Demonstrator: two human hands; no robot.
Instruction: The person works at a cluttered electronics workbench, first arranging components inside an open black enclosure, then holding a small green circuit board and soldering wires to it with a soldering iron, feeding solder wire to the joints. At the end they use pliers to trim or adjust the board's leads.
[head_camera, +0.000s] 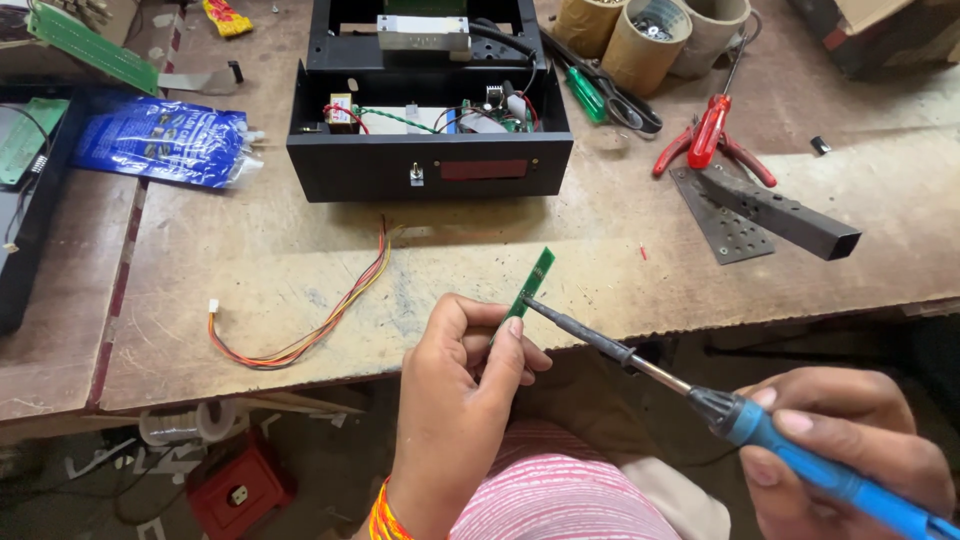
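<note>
The left hand (465, 375) is pinching the small green circuit board (530, 285) upright while the right hand (850, 450) is gripping the blue-handled soldering iron (700, 400), whose tip is touching the board's lower edge and is best kept steady there, clear of the fingertips.

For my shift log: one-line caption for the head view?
Left hand holds a small green circuit board while right hand touches a blue-handled soldering iron to it.

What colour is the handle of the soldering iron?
Blue; the soldering iron handle, held in the right hand, shows best in the head view.

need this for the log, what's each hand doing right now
Left hand: closed on a small green circuit board.
Right hand: closed around a blue-handled soldering iron, tip at the board.
</note>
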